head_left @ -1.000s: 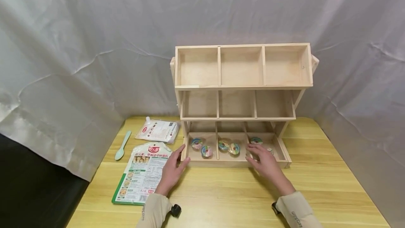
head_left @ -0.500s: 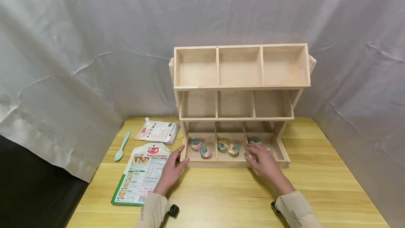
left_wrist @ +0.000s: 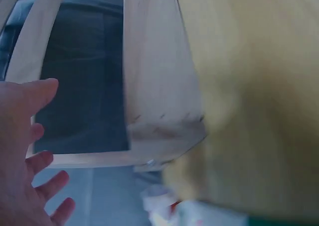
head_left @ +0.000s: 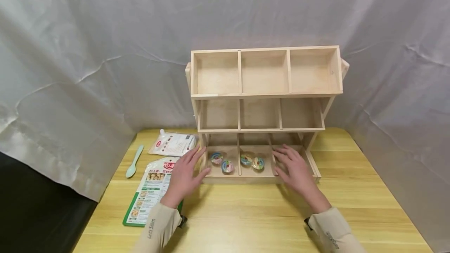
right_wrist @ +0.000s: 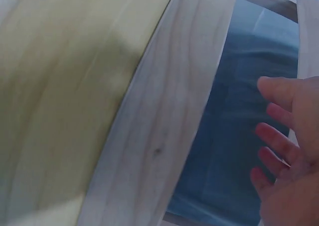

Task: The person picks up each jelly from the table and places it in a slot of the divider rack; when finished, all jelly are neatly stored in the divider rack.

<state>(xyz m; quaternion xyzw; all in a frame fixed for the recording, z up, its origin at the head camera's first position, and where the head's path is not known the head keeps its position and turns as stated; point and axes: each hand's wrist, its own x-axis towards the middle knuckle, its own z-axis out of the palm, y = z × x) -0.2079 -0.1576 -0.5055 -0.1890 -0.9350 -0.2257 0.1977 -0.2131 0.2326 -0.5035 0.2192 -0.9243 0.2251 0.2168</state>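
Note:
A three-tier wooden rack (head_left: 261, 95) stands on the table, each tier split into three compartments. At the left end of its bottom tray (head_left: 242, 180) is my left hand (head_left: 184, 175), fingers spread and holding nothing. Over the bottom tray's right compartment reaches my right hand (head_left: 299, 173), its fingers loosely bent and grasping nothing; it hides what lies there. Two small round cups with pink printed lids (head_left: 227, 166) lie in the left compartment. The middle one holds two yellowish-lidded cups (head_left: 258, 163). Both wrist views show the hands' fingers apart, beside the tray's front board (right_wrist: 169, 86).
Left of the rack, a white spouted pouch (head_left: 174, 144) lies at the back of the table (head_left: 246, 221). In front of it is a flat green-edged food packet (head_left: 154, 190), partly under the left forearm. A pale green spoon (head_left: 134, 162) lies farther left. Grey curtains surround the table.
Both hands have risen slightly, the left also shifting leftward over the packet. The right hand now covers the cups formerly visible in the right compartment. The cups in the other compartments keep their places.

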